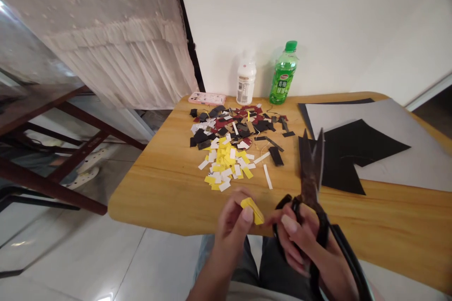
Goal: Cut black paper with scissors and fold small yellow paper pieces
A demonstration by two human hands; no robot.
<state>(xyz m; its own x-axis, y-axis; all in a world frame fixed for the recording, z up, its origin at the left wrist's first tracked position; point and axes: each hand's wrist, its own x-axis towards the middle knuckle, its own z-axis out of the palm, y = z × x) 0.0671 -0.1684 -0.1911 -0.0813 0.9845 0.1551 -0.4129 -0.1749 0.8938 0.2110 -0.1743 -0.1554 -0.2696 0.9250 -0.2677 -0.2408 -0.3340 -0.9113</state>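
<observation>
Between thumb and fingers, my left hand (231, 225) pinches a small folded or stacked piece of yellow paper (252, 210). My right hand (300, 240) is closed around the black handles of a large pair of scissors (310, 174). The blades are parted a little and point away from me, and my right index finger reaches toward the yellow paper. Just beyond my left hand lies a heap of yellow and white paper pieces (226, 162). Behind it, a pile of black, dark red, brown and white scraps (243, 122) spreads over the wooden table (155, 188).
Black paper (339, 160) lies over a large grey sheet (420, 146) at the right. A green drink bottle (283, 75), a white bottle (246, 80) and a pink phone (206, 99) sit along the wall. A dark wooden stool (81, 136) stands left of the table.
</observation>
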